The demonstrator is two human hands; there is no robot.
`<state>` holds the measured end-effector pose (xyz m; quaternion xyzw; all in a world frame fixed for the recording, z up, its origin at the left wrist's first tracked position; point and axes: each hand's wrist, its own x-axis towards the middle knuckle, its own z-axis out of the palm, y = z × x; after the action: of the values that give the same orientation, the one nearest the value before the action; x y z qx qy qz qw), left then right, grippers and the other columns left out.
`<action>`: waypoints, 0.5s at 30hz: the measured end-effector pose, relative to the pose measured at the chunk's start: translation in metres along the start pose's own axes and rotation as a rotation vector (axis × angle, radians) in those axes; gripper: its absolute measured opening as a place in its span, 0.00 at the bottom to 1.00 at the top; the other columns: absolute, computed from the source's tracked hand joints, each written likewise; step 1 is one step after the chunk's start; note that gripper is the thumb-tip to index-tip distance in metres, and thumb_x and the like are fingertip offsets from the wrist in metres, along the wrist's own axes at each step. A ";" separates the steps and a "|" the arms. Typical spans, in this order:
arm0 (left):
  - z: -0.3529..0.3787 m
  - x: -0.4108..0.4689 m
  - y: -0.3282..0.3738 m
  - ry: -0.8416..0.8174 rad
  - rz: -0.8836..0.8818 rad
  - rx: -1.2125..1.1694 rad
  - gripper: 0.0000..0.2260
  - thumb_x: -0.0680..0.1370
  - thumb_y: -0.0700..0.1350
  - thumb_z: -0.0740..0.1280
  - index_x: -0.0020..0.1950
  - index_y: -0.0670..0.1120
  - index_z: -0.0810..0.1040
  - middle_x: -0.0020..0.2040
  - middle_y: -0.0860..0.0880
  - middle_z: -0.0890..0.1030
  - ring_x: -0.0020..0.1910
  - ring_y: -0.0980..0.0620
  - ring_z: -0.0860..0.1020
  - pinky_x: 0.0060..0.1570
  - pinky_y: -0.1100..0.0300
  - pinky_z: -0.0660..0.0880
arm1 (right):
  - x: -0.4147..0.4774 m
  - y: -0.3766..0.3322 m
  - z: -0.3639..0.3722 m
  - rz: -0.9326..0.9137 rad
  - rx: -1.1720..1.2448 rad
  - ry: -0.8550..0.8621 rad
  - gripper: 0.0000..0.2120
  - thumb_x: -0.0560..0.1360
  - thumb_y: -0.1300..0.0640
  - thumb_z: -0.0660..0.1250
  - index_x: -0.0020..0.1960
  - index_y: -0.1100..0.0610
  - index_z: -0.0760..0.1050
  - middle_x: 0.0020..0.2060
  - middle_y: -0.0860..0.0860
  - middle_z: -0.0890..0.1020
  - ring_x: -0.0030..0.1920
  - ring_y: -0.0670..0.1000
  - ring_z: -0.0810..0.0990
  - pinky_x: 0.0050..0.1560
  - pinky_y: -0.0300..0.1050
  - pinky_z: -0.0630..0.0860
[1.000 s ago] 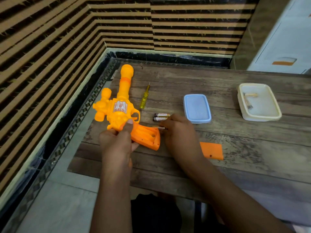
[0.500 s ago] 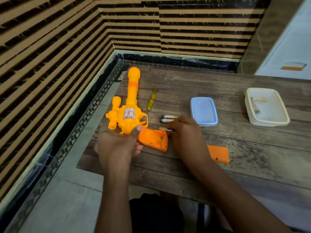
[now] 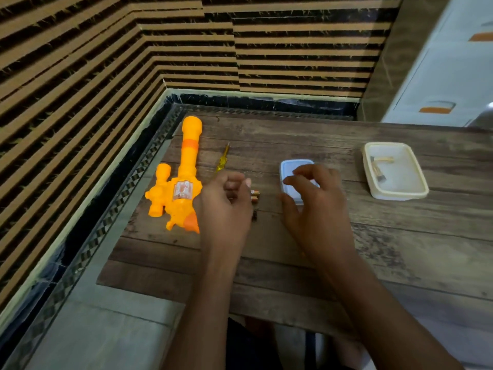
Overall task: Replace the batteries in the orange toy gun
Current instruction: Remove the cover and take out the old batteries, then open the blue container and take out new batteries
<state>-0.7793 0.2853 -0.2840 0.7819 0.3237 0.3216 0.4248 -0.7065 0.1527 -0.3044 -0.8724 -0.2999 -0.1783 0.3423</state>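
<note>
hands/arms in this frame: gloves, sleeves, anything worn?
Both are bare. The left hand and right hand wear no gloves, and no rings show on the visible fingers. Both forearms are uncovered down to the bottom edge of the frame: no sleeves, watch, bands or markings in view. A short, unpainted nail shows on a left finger.

Toy gun (image 3: 184,188) left of screwdriver (image 3: 222,160); batteries (image 3: 255,195) seemingly between hands

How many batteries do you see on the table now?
2 batteries clearly show, side by side just right of the left hand. A dark piece below may be another; the hands could hide more.
</note>
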 end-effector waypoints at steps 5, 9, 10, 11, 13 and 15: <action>0.030 0.000 0.012 -0.123 0.019 -0.038 0.05 0.78 0.44 0.74 0.54 0.48 0.82 0.44 0.57 0.83 0.44 0.62 0.82 0.42 0.70 0.77 | 0.006 0.032 0.004 0.090 -0.053 -0.328 0.26 0.72 0.45 0.77 0.68 0.49 0.81 0.80 0.59 0.66 0.79 0.66 0.63 0.68 0.71 0.69; 0.047 0.001 0.025 -0.141 -0.026 -0.005 0.05 0.78 0.45 0.73 0.53 0.48 0.81 0.46 0.56 0.83 0.44 0.64 0.80 0.38 0.76 0.72 | 0.013 0.045 0.005 0.123 0.039 -0.442 0.26 0.76 0.51 0.75 0.73 0.53 0.78 0.79 0.62 0.66 0.75 0.65 0.71 0.72 0.59 0.72; 0.051 0.002 0.029 -0.144 -0.068 -0.016 0.04 0.79 0.45 0.72 0.53 0.48 0.82 0.46 0.55 0.83 0.44 0.64 0.79 0.36 0.78 0.71 | 0.014 0.045 0.005 0.120 0.040 -0.415 0.24 0.78 0.52 0.73 0.72 0.55 0.78 0.78 0.64 0.68 0.73 0.66 0.74 0.70 0.58 0.73; 0.055 0.005 0.032 -0.150 -0.113 -0.033 0.04 0.80 0.45 0.71 0.54 0.48 0.82 0.47 0.55 0.82 0.43 0.65 0.78 0.34 0.79 0.69 | 0.014 0.045 0.005 0.108 0.044 -0.372 0.22 0.78 0.54 0.71 0.71 0.57 0.79 0.75 0.66 0.71 0.70 0.68 0.76 0.68 0.59 0.76; 0.062 0.013 0.036 -0.169 -0.156 -0.027 0.06 0.81 0.45 0.69 0.56 0.47 0.82 0.48 0.54 0.82 0.43 0.64 0.77 0.34 0.77 0.68 | 0.013 0.044 0.001 0.098 0.073 -0.257 0.21 0.77 0.54 0.66 0.68 0.60 0.81 0.69 0.68 0.77 0.64 0.68 0.82 0.63 0.59 0.79; 0.068 0.017 0.032 -0.154 -0.188 -0.066 0.06 0.81 0.47 0.68 0.55 0.48 0.82 0.49 0.53 0.83 0.47 0.59 0.80 0.42 0.74 0.71 | 0.014 0.047 -0.006 0.118 0.165 -0.124 0.18 0.78 0.54 0.67 0.65 0.58 0.83 0.64 0.64 0.82 0.61 0.62 0.84 0.62 0.50 0.79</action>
<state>-0.7094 0.2535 -0.2813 0.7562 0.3510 0.2298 0.5021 -0.6662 0.1265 -0.3164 -0.8668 -0.2821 -0.0780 0.4036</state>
